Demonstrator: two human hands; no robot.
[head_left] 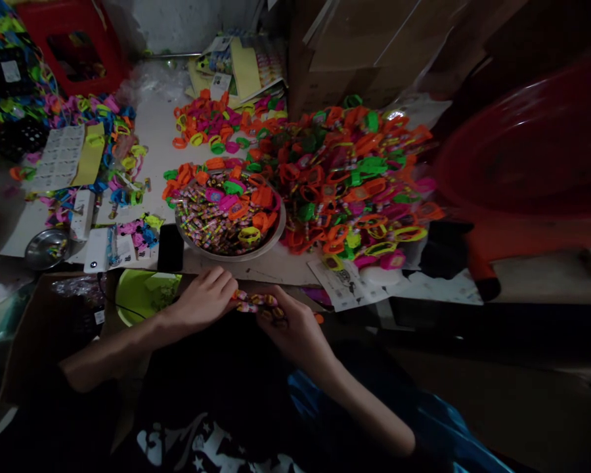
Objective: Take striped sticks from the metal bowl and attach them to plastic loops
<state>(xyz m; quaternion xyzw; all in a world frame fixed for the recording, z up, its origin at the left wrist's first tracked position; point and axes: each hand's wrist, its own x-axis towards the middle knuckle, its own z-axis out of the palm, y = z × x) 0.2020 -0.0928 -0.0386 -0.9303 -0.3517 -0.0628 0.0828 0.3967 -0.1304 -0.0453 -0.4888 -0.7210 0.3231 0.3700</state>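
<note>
Just in front of the table edge, my two hands meet over several small candies in printed wrappers [257,301]. My left hand [204,297] has its fingers curled and pinches the left end of them. Thumb and fingers of my right hand [295,323] close around the right end, and a bit of orange shows beyond it. A round metal bowl [282,230] stands right behind my hands, full of similar wrapped pieces with some plastic toy watches [236,209] on top. To its right lies a big heap of orange, green, pink and yellow toy watches [345,184].
A phone [171,247], a white power bank [96,249], a power strip [83,215] and a small metal bowl [48,248] lie on the left. Below is a green basin [128,299]. Cardboard boxes [354,59] and a red basin [526,144] stand right. A red stool [73,46] is back left.
</note>
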